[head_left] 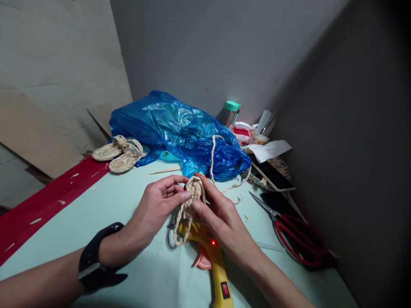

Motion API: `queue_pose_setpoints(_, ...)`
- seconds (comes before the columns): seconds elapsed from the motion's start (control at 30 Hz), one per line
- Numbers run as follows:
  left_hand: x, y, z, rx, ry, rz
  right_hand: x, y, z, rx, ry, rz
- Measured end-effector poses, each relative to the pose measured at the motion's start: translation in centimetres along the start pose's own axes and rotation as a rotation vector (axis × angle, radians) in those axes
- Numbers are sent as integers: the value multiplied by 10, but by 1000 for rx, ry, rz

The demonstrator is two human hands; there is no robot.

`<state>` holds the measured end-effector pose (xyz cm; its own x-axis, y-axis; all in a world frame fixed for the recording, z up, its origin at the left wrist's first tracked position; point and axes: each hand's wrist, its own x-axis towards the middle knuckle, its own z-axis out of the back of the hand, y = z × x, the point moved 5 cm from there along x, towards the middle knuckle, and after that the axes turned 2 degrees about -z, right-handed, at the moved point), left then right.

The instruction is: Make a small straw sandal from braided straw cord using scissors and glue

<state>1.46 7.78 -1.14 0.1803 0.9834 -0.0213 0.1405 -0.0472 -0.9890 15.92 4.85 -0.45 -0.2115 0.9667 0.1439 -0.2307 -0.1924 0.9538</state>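
Observation:
Both hands hold a small piece woven from braided straw [194,191] above a pale green table [128,201]. My left hand [157,205] pinches its left side between thumb and fingers; a black watch sits on that wrist. My right hand [221,216] pinches its right side and lower edge. A loop of the braid [181,229] hangs below the piece, and a long strand [212,156] rises from it over a blue plastic bag [180,130]. A yellow glue gun [215,261] with a lit red lamp lies on the table right under my hands.
Two small woven straw sandals [118,154] lie at the back left beside the bag. Red-handled scissors [292,231] lie to the right. A phone [272,173], a green-lidded flask [229,113], a cup of sticks and tissue crowd the back right corner. A red strip [48,201] runs along the table's left edge.

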Motion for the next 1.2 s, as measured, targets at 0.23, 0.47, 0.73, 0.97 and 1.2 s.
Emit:
queue_pose_setpoints(0.23,-1,2,-4,45,52,46,3,5,11,-67,-174,51)
queue_pose_setpoints(0.47,-3,0,-8,120,75,24,7,7,19,33,-229,8)
queue_pose_setpoints(0.73,-7,-2,-10,197,77,29,2,13,24,-48,-338,43)
queue_pose_setpoints(0.97,-8,2,-10,213,90,38,4,9,27,-99,-394,49)
queue_pose_setpoints(1.2,-9,4,-10,173,53,94,3,9,29,-129,-425,98)
